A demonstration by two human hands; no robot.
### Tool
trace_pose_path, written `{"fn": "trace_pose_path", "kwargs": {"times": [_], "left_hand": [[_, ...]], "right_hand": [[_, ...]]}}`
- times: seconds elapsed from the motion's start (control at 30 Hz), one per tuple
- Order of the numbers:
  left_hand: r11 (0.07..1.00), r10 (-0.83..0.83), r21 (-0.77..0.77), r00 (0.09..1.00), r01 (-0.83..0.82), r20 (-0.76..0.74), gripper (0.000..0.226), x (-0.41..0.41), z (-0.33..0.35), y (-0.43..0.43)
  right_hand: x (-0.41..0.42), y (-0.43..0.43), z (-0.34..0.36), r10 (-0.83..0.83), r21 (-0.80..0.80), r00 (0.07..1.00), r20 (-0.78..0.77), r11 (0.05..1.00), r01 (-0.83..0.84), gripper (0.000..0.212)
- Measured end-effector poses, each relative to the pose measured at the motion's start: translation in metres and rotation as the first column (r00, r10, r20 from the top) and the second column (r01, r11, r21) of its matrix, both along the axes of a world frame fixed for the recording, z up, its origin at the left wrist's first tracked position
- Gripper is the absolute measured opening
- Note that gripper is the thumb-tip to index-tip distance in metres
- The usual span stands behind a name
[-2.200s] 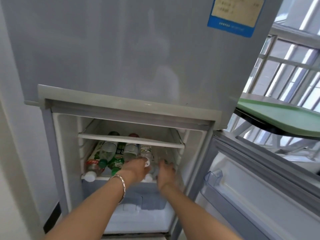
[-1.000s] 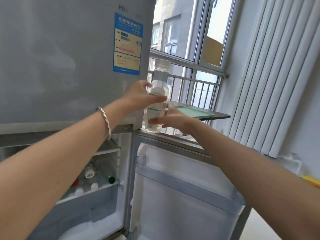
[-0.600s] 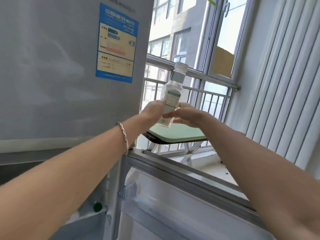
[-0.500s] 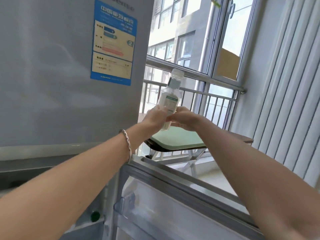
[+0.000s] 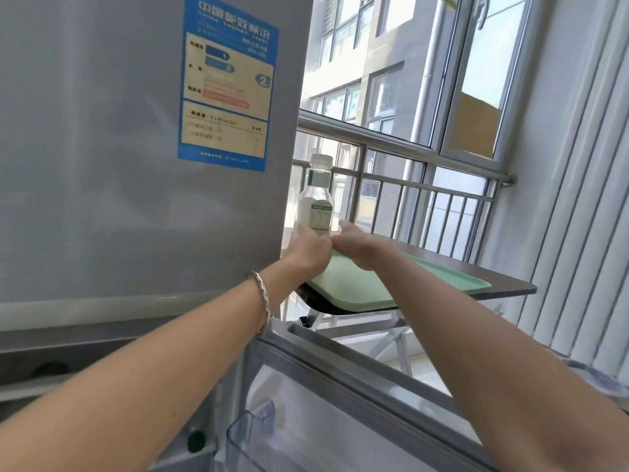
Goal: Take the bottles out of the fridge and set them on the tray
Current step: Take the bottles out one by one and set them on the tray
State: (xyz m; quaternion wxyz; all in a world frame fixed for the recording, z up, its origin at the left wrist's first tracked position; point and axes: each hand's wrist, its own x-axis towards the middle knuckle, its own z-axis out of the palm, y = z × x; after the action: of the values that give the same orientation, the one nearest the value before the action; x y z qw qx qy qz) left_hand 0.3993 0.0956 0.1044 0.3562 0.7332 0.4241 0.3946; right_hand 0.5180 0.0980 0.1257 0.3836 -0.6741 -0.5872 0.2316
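Observation:
A clear bottle [image 5: 316, 202] with a white cap and a green-and-white label stands upright at the left end of the green tray [image 5: 408, 281]. My left hand [image 5: 308, 248] wraps the bottle's lower part from the left. My right hand [image 5: 354, 245] presses against its base from the right. The hands hide the bottle's bottom, so whether it touches the tray cannot be told. The grey fridge [image 5: 119, 148] fills the left. Of the other bottles inside, only a dark green cap [image 5: 196, 441] shows at the bottom.
The tray lies on a dark folding table [image 5: 503, 284] beside a railed window [image 5: 408, 144]. The open lower fridge door [image 5: 357, 386], with a clear shelf [image 5: 252, 434], juts out under my arms. White vertical blinds [image 5: 578, 199] hang on the right.
Both hands took the bottle out of the fridge's lower compartment, carried it up and right, and in the last half second lowered it onto the tray's left end.

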Motion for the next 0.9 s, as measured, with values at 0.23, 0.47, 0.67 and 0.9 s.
{"fn": "trace_pose_path", "kwargs": {"times": [0.23, 0.47, 0.67, 0.9], "left_hand": [[0.978, -0.027, 0.197, 0.985, 0.061, -0.173, 0.04, -0.046, 0.01, -0.044], [0.971, 0.031, 0.223, 0.877, 0.088, -0.48, 0.032, -0.128, -0.008, -0.082], [0.988, 0.076, 0.149, 0.714, 0.041, -0.696, 0.03, -0.19, -0.047, -0.081], [0.987, 0.156, 0.085, 0.641, -0.139, -0.751, 0.034, -0.247, -0.123, -0.047]], "right_hand": [[-0.035, -0.06, 0.009, -0.184, 0.292, 0.956, 0.229, 0.95, 0.113, 0.025], [-0.122, -0.112, -0.014, -0.007, 0.1, 0.965, 0.263, 0.995, -0.02, 0.019], [-0.187, -0.106, -0.067, 0.177, -0.152, 0.955, 0.239, 0.978, -0.143, 0.022], [-0.244, -0.051, -0.156, 0.376, -0.402, 0.877, 0.298, 0.883, -0.242, 0.01]]}}
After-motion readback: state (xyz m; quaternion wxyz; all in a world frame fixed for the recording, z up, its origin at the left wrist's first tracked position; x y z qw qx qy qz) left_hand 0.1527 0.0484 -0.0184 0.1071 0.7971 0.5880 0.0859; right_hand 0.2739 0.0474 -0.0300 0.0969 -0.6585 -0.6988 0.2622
